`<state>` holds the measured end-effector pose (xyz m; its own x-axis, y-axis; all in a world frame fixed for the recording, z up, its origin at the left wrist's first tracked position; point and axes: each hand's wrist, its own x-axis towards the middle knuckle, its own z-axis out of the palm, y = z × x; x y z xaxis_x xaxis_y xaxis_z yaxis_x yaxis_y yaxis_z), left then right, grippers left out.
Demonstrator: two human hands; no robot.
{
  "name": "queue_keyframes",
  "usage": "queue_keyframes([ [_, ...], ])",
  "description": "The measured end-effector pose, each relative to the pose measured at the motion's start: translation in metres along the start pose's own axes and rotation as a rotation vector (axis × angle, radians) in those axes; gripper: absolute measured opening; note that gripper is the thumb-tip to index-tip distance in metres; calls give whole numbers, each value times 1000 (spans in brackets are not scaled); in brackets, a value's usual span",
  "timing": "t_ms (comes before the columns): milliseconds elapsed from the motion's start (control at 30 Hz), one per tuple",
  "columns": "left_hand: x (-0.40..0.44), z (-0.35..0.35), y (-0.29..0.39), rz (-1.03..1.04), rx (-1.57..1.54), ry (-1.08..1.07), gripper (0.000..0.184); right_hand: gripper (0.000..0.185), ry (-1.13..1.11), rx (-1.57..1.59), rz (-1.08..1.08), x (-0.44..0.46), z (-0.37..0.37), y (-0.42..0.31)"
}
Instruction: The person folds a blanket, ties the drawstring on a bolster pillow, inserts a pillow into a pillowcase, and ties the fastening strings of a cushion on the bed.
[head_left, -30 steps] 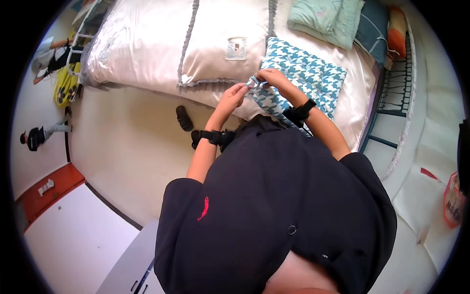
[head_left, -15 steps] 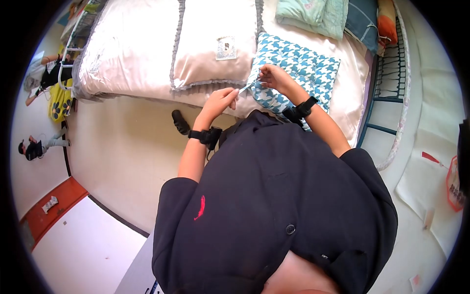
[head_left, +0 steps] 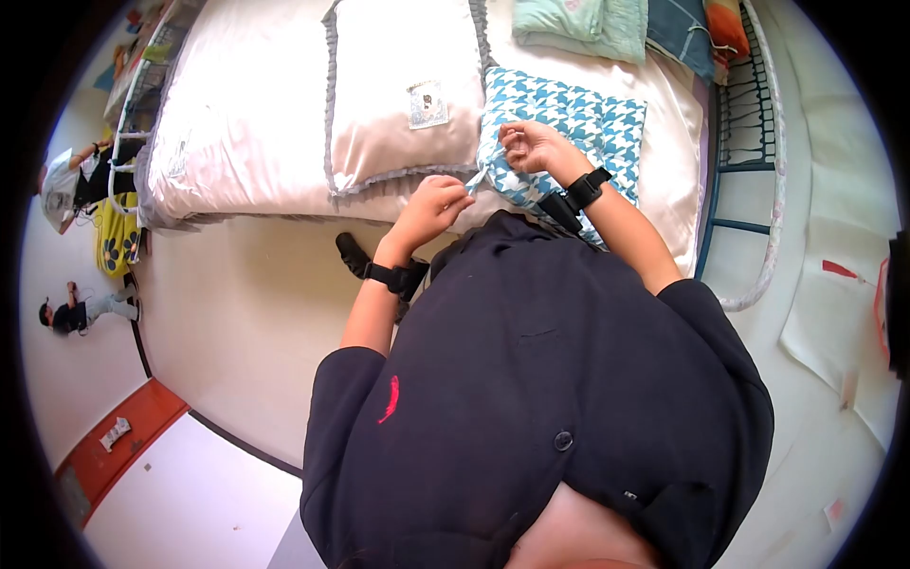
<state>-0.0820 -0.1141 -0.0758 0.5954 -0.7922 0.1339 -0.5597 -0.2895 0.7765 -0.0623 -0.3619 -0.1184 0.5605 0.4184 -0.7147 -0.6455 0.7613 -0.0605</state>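
A blue-and-white houndstooth seat cushion (head_left: 607, 133) lies on the pale pink bed sheet (head_left: 678, 161). At its near left corner a thin light-blue tie (head_left: 478, 180) sticks out. My left hand (head_left: 434, 211) is just left of that tie, fingers curled together; whether the tie's end is between them is hidden. Over the cushion's left part is my right hand (head_left: 531, 147), with its fingers bent in toward the palm and nothing visible in them. Both wrists wear black straps with small devices.
A pink ruffled pillow (head_left: 403, 114) lies left of the cushion. Beyond are a folded mint quilt (head_left: 583, 28) and an orange roll (head_left: 725, 28). A metal bed rail (head_left: 744, 171) borders the right. Two people stand at far left. A black shoe (head_left: 353, 254) shows below the bed's edge.
My hands have moved off the tie, which was stretched between them. The left hand is slightly lower, and the right has curled its fingers. The view has shifted a little.
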Motion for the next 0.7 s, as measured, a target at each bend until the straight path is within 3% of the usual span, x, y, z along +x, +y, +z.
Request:
queue_keyframes([
  [100,3,-1,4,111,30,4,18,19,26,92,86,8,-8,-3],
  [167,4,-10,7,-26,44,-127,17,17,26,118,82,8,-6,-4],
  [200,5,-14,6,-158,-118,-124,17,17,-108,52,75,15,-16,-11],
  [233,4,-17,4,-288,-279,-119,18,19,-15,-157,-185,4,-9,-9],
  [267,-2,-13,-9,-376,-523,19,20,24,108,-615,-468,-9,-3,-12],
  [333,-8,-13,-40,-483,-725,347,27,36,453,-1537,-1037,-45,-3,-19],
  [367,-11,-17,-47,-563,-779,498,33,38,547,-1703,-1175,-63,-6,-24],
  [400,-14,-18,-56,-565,-780,490,33,40,628,-1706,-1159,-68,-22,-33],
  [500,-23,-11,-77,-787,-570,602,39,38,489,-1229,-1084,-83,-81,-50],
  [567,-29,-4,-84,-767,-702,377,49,39,640,-875,-891,-106,-98,-35],
  [633,-32,6,-86,-749,-728,254,48,41,805,-802,-801,-102,-154,-22],
  [700,-29,24,-90,-810,-539,-140,47,48,914,-745,-701,-97,-191,5],
])
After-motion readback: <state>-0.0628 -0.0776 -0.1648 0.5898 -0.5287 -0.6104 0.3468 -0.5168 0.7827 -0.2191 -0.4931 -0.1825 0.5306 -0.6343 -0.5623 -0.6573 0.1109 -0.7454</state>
